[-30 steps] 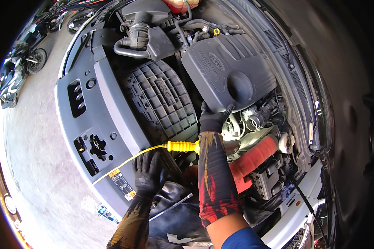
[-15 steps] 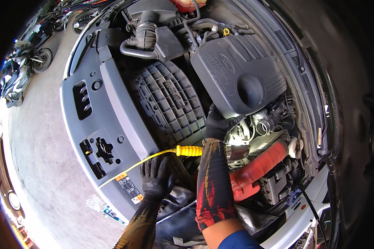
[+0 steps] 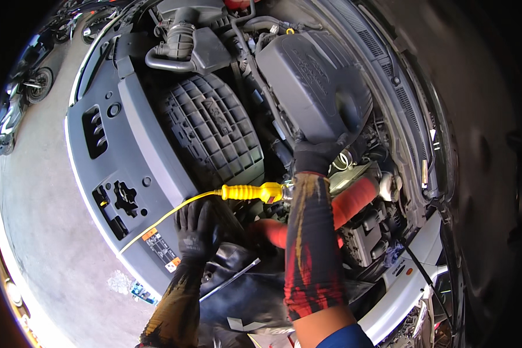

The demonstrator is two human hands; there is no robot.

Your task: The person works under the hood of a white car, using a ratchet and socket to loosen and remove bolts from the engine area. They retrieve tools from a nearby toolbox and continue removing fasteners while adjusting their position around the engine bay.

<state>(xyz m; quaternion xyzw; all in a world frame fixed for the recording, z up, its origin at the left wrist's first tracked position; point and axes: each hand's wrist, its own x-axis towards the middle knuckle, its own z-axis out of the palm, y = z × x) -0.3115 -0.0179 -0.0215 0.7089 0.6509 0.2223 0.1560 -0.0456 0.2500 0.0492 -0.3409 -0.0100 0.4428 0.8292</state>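
Note:
My right hand [image 3: 316, 155], in a black glove, grips the near edge of the dark grey plastic engine cover [image 3: 313, 81]. That edge is raised and the cover sits tilted, its side wall showing. My left hand [image 3: 196, 229], also gloved in black, rests with fingers stretched out on the edge of the grey front panel [image 3: 151, 133], holding nothing. Between the two hands lies a yellow work lamp [image 3: 249, 192] with a ribbed handle and a yellow cord. Its far end is partly hidden by my right forearm.
A ribbed black plastic cover [image 3: 214, 127] lies left of the engine cover, with an air intake hose [image 3: 180, 43] beyond it. A red hose [image 3: 356, 200] runs beside my right forearm. A black prop rod [image 3: 420, 267] stands at right. Motorcycles [image 3: 37, 84] are parked on the floor at far left.
My right hand has lifted the near edge of the engine cover, which now tilts up. The whole view has shifted, so more of the lamp shows. My left hand stays on the panel.

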